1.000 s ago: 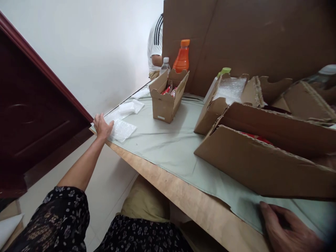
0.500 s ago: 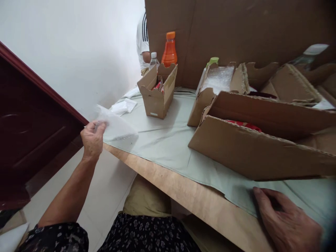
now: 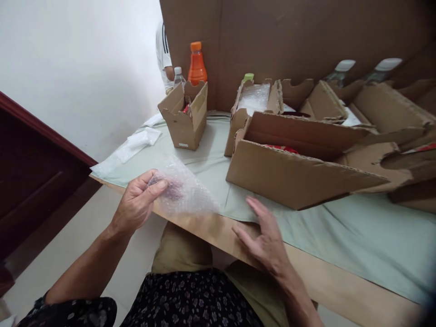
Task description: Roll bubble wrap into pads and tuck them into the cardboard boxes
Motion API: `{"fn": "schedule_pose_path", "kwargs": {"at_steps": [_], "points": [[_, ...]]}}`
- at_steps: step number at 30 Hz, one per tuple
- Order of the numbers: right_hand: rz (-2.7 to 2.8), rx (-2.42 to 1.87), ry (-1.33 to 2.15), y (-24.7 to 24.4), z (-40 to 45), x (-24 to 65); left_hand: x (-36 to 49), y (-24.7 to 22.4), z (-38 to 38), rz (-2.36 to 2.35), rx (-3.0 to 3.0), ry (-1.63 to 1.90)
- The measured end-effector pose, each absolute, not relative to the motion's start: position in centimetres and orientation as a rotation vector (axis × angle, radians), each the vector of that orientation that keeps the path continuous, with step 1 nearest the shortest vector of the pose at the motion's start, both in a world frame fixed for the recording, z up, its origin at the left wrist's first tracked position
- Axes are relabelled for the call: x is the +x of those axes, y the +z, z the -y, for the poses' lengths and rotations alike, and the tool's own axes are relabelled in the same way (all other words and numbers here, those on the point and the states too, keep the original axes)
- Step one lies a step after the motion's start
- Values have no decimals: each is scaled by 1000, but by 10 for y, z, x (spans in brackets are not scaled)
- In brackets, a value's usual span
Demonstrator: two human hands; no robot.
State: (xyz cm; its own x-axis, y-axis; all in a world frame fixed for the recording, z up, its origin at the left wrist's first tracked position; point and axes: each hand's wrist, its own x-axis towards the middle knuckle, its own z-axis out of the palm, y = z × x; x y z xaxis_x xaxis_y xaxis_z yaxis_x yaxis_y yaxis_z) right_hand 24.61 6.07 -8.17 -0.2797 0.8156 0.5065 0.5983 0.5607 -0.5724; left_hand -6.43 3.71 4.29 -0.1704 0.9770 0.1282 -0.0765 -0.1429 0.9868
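Observation:
Pinched between the thumb and fingers of my left hand is a clear bubble wrap bag, held up over the table's front edge. Its far corner points to the right, and the fingers show through the plastic. My right hand hovers at the front edge, thumb and fingers spread, holding nothing; it is slightly blurred. Beyond that hand stands a long open cardboard box with something red partly visible inside. More flat clear bags lie at the table's left end.
A smaller cardboard box stands farther back, with an orange bottle behind it. Several cardboard bins line the right side, one holding bubble wrap. A tall cardboard panel closes the back. A person in a white sleeve is partly visible behind it.
My left hand has brought the bubble wrap bag right and nearer. My right hand has moved left toward it, its fingers spreading. The view has shifted to the right.

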Motion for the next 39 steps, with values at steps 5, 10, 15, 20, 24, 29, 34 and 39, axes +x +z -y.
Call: {"fn": "schedule_pose_path", "kwargs": {"at_steps": [5,10,15,20,24,29,34,39], "points": [[2016,-1133,736,-71,-55,236,-51,55,-33,-1078,891,1500],[1864,-1139,841,-70,-40,252,-42,51,-31,-1082,588,1530],[1876,-1051,896,-76,-29,248,-25,42,-35,-1110,205,1429],[1986,-1044,851,-88,-22,227,-20,35,-40,-1088,50,1422],[1950,-1035,734,-97,-17,215,-23,21,-38,-977,101,1403],[1822,-1058,743,-95,-16,208,-24,5,-34,-898,275,1319],[1650,-1003,1101,-73,-16,213,-26,4,-33,-968,455,1317],[1531,-1106,1246,-51,-32,229,-24,-1,-43,-981,458,1309]]}}
